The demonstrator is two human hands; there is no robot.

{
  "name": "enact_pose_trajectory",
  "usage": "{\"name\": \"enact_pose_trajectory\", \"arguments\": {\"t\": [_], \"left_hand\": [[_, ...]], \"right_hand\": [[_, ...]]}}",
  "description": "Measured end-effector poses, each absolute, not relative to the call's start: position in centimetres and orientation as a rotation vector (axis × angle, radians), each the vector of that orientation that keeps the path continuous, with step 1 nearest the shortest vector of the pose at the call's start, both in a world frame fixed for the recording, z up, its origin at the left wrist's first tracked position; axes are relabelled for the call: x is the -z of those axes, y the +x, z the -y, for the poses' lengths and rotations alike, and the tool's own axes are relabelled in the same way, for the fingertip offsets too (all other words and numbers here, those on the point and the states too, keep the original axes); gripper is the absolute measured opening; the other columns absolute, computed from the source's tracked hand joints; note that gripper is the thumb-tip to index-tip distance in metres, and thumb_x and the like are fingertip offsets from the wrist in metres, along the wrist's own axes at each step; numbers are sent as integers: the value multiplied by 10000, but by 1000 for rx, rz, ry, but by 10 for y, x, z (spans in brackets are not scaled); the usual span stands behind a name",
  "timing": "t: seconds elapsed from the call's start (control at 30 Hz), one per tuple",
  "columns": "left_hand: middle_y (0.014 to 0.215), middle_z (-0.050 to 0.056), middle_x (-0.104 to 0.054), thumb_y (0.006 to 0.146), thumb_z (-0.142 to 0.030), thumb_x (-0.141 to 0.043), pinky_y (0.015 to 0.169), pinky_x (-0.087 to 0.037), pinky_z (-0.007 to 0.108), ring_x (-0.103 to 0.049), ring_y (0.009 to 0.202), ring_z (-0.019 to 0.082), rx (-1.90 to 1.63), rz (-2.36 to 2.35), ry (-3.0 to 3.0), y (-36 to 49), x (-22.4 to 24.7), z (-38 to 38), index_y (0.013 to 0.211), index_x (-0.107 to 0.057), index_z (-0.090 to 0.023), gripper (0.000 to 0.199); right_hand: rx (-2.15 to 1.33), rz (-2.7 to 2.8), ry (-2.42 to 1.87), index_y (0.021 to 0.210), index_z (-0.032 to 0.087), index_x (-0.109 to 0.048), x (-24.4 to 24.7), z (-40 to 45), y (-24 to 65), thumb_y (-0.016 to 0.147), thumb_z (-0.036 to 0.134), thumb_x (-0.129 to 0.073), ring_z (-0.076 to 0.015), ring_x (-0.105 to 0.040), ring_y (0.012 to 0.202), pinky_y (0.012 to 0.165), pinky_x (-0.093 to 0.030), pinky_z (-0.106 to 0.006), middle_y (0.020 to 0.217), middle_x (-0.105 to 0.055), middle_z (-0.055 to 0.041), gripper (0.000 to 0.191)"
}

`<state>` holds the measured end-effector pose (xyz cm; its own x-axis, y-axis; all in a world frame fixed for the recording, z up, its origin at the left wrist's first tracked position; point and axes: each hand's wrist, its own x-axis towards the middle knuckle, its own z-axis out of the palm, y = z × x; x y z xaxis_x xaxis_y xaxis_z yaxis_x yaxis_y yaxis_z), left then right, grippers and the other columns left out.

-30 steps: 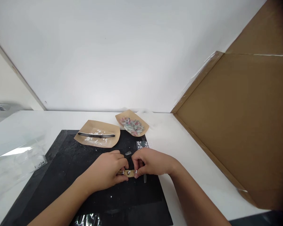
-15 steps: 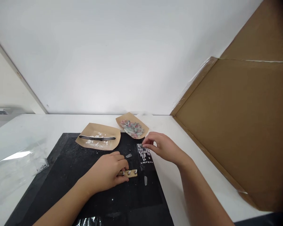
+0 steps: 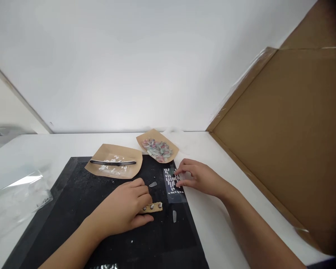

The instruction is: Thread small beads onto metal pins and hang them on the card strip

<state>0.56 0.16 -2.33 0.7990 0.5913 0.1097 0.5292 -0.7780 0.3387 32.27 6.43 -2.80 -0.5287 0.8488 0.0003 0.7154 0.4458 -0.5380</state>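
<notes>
while the left hand (image 3: 121, 209) partly covers the strip (image 3: 157, 207), its grip unclear, the right hand (image 3: 205, 180) is open over the sheet (image 3: 177, 198); the strip seems light and stiff, best held by its edges.

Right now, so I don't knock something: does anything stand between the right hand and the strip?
Nothing upright shows between the right hand and strip, only part of the flat sheet; the far clear piece and near clear piece lie aside.

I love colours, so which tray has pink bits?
The right-hand tray, with pink and grey-green pieces; the left tray holds white bits and a dark strip.
</notes>
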Motion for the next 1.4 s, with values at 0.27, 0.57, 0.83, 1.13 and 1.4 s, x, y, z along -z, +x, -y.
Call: {"name": "enact_pose_trajectory", "arguments": {"t": [0.27, 0.57, 0.83, 1.13, 1.4], "left_hand": [[1029, 76, -678, 1000, -355, -650, 922, -500, 414, -570, 1010, 254, -481, -789, 2715, 8, 16, 0, 1034, -678, -205, 156], [1063, 76, -729, 999, -202, -604, 965, -521, 454, -621, 1066, 270, -670, -782, 3120, 13, -15, 12, 1028, -701, -208, 101], [1078, 71, -734, 968, -158, -623, 971, -515, 421, -644, 1035, 243, -729, -723, 3075, -20, -14, 10, 1065, -705, -212, 138], [1144, 123, -646, 909, -123, -694, 969, -475, 455, -607, 1070, 282, -1222, -980, 2973, -33, 25, 8, 1015, -736, -188, 131], [1123, 133, -636, 899, -124, -703, 973, -455, 474, -564, 1079, 303, -1063, -818, 3038, -38, 25, 10, 1023, -732, -146, 129]], "right_hand": [[-555, 2475, -1351, 1011, 263, -781, 29, -68, 326, 1015, 415, -643, -202, -665, 942, 760, -450, -294, 1031, -718, -41, 205], [-691, 2479, -1353, 1080, 270, -792, 23, -64, 332, 904, 469, -786, -220, -653, 959, 802, -460, -306, 1056, -703, -36, 266], [-690, 2452, -1414, 1024, 262, -781, 23, -62, 325, 883, 448, -814, -221, -648, 995, 804, -472, -306, 1077, -691, -26, 236], [-745, 2401, -1454, 968, 267, -783, 25, -60, 317, 912, 376, -783, -216, -661, 957, 777, -483, -302, 1051, -698, -30, 123], [-778, 2338, -1508, 934, 253, -765, 29, -61, 312, 894, 323, -794, -199, -649, 927, 790, -490, -308, 1023, -697, -23, 86]]}}
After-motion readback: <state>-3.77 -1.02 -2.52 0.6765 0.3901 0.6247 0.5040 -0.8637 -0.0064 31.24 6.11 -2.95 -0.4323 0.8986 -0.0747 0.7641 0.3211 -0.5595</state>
